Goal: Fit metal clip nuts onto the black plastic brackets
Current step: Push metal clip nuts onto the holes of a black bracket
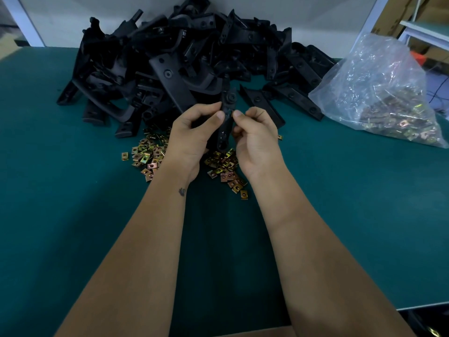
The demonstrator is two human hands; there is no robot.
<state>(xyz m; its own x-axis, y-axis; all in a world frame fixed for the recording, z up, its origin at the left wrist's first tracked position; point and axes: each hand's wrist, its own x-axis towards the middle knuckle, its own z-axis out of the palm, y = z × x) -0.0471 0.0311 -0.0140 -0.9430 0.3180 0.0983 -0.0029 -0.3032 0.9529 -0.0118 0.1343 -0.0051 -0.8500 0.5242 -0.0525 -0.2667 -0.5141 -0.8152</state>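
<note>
Nearest the camera, two bare forearms reach forward over a green table mat [73, 190], a small dark mark showing on the left wrist. Just beyond, loose brass-coloured clip nuts [145, 156] lie scattered flat on the mat in two patches, one under and left of the left wrist, the other between the wrists and trailing toward the near right. Above that scatter both hands meet on a single black bracket [227, 110], held roughly upright with its lower end hanging between the palms. Left hand [192, 135]: fingers curled round the bracket's left side, thumb pressed on its front face. Right hand [257, 139]: thumb and curled fingers pinching the bracket's right edge at about the same height. Whether a nut sits under the right fingertips cannot be told; they hide that spot. Bracket face shows a round boss near its upper end and holes lower down. Behind the hands, a large heap of black brackets [170, 57] spreads across the far half of the mat, pieces tangled at all angles, the front edge of the heap touching the nut scatter. Far right, well apart from the hands, a clear plastic bag [379, 76] slumps on the mat, its lower part filled with more nuts. Past the table, white frame posts and cardboard boxes stand at the right edge.
</note>
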